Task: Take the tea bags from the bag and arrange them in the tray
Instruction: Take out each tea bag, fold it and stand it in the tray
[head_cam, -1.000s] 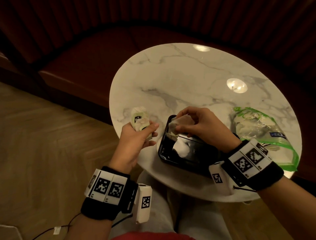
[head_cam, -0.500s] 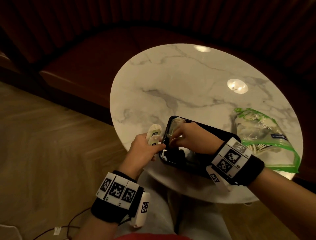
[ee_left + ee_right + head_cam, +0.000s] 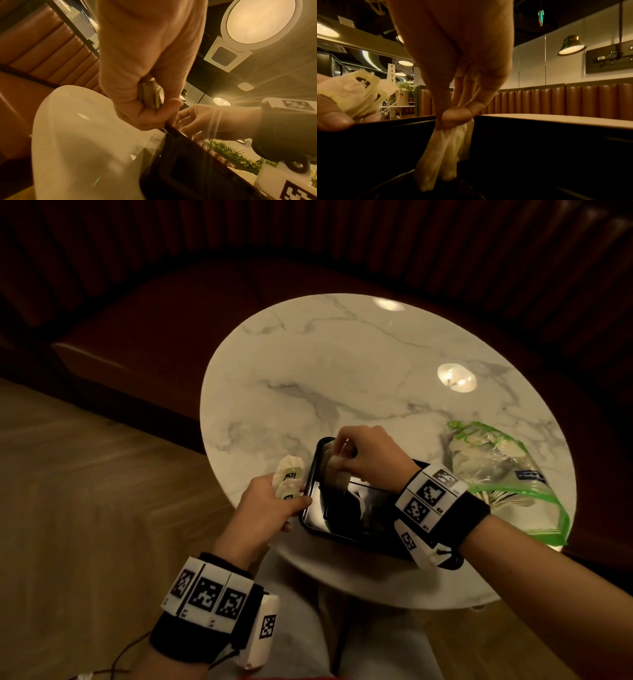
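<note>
A black tray (image 3: 310, 520) sits at the near edge of the round marble table (image 3: 342, 378). My right hand (image 3: 346, 455) hangs over the tray's far left corner and pinches a white tea bag (image 3: 337, 479), which dangles into the tray (image 3: 539, 155); the tea bag (image 3: 443, 155) is plain in the right wrist view. My left hand (image 3: 274, 508) grips two tea bags (image 3: 289, 479) just left of the tray, its thumb against the rim. The left wrist view shows these tea bags (image 3: 150, 94) edge-on in the fist. The green-edged plastic bag (image 3: 496, 470) lies to the right with more tea bags.
A dark red bench seat (image 3: 154, 313) curves round the far side of the table. Wooden floor (image 3: 85, 491) lies to the left. My pale trousers (image 3: 308, 628) show under the table's near edge.
My right hand has lowered its tea bag from above the tray into the far left corner. My left hand has moved right with its tea bags to the tray's rim.
</note>
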Available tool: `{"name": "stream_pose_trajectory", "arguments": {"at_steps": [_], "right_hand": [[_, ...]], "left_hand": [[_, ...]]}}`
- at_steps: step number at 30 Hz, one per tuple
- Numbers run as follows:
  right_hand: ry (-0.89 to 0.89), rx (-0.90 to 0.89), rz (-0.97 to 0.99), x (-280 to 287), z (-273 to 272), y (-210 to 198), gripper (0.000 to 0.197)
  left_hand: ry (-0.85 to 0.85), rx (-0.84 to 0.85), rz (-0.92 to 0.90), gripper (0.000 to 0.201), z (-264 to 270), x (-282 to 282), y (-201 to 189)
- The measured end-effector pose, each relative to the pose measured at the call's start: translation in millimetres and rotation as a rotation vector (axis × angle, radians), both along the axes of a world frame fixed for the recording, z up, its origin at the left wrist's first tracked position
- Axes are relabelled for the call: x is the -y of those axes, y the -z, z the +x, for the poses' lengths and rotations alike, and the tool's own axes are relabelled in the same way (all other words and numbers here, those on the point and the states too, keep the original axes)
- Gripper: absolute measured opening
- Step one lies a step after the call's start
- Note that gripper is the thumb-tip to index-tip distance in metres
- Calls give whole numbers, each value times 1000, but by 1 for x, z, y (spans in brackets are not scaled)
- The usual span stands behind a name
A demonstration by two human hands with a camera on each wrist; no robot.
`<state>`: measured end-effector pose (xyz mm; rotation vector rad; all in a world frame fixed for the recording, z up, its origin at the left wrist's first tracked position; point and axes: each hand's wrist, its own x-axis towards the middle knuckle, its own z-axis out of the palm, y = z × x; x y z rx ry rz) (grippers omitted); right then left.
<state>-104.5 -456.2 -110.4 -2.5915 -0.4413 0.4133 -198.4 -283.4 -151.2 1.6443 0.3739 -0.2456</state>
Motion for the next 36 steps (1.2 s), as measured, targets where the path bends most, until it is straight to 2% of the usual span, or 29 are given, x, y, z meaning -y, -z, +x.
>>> {"name": "stream_pose_trajectory", "arguments": {"at_steps": [2,7,12,16,20,24,27,36], "right_hand": [[-20,4,-8,0,1,-5,12],[-2,-50,116,-3,4,-11,13],[16,10,53,-2,7,-7,17],[15,-41,94,8,7,-17,13],[-206,-221,-141,16,8,-21,10],[-402,-375,-370,10,7,-12,28],[-476,-382,-492,3,6,-6,40],[-443,-409,-402,1,11,0,43]], "left_hand": [[4,1,8,14,0,0,0],[24,9,16,17,0,-1,-3],[27,8,25,17,0,-1,-4],[35,6,28,17,0,-1,-5],[36,5,31,17,0,-1,-4],[44,-7,43,17,1,-1,-3],[44,-6,49,17,0,-1,-4],[56,-15,60,14,0,-2,-5]]}}
